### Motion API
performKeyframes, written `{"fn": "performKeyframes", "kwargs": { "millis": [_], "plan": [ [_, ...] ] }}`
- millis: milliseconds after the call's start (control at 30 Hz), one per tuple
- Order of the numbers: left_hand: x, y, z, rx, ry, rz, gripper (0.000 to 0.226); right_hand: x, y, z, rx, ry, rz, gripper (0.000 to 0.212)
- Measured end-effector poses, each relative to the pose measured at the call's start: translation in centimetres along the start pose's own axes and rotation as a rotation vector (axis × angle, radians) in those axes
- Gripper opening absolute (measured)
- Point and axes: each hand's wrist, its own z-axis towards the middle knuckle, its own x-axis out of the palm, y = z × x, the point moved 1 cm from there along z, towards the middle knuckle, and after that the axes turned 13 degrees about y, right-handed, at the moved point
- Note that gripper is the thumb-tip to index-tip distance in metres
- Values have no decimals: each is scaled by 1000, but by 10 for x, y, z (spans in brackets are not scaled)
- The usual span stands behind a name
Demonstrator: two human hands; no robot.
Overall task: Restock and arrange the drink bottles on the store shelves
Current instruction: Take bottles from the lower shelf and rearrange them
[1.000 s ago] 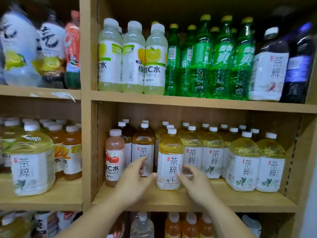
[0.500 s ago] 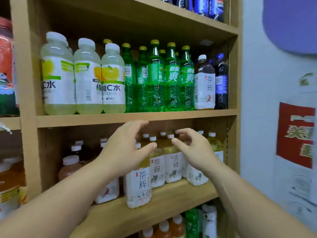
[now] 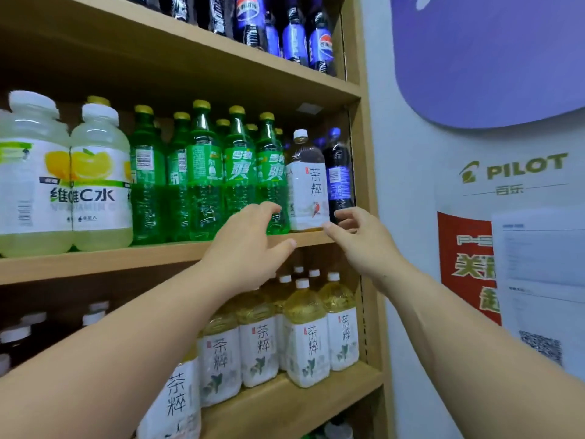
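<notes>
Middle shelf (image 3: 126, 258) now, not lower: your left hand (image 3: 250, 245) and right hand (image 3: 359, 240), spread, empty, flank the misplaced tea bottle (image 3: 307, 185).

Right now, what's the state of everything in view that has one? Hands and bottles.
dark tea bottle: upright, capped
green soda bottles: upright, capped
vitamin C water bottles: upright, capped
yellow tea bottles: upright, capped
cola bottles: upright
left hand: open, holding nothing, reaching toward green soda bottles
right hand: open, holding nothing, by dark tea bottle's base; contact unclear
</notes>
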Motion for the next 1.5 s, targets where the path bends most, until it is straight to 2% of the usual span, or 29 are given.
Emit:
{"fn": "performKeyframes", "kwargs": {
  "millis": [233, 400, 600, 733, 800, 900, 1067, 1133, 1233, 1333, 1400, 1500],
  "plan": [
    [26, -20, 54, -97, -76, 55, 63, -8, -22, 60, -71, 63, 36, 22],
    [39, -24, 81, -104, -96, 14, 62, 4, -28, 97, -85, 118, 71, 44],
    [48, -23, 91, -116, -98, 31, 62, 13, -40, 112, -83, 114, 106, 30],
    [45, -17, 90, -71, -103, -130, 68, 11, -35, 113, -70, 72, 119, 29],
    [44, -14, 87, 3, -125, -277, 63, 7, -32, 108, -80, 29, 173, 29],
    [45, -14, 83, 115, -201, -325, 54, 4, -28, 99, -132, 9, 297, 27],
    [45, -14, 87, 82, -322, -391, 55, 1, -26, 87, -230, -30, 355, 32],
    [47, -15, 88, 65, -337, -425, 55, 1, -27, 85, -238, -3, 379, 33],
    [49, -22, 83, 65, -299, -604, 47, 1, -28, 78, -226, 98, 500, 34],
    [46, -34, 74, 93, -254, -698, 42, -2, -25, 66, -268, 112, 549, 32],
    [41, -41, 63, 125, -244, -679, 47, -4, -21, 51, -329, 103, 599, 39],
    [34, -48, 38, 138, -181, -615, 71, -4, -17, 21, -402, 140, 673, 48]
  ]
}}
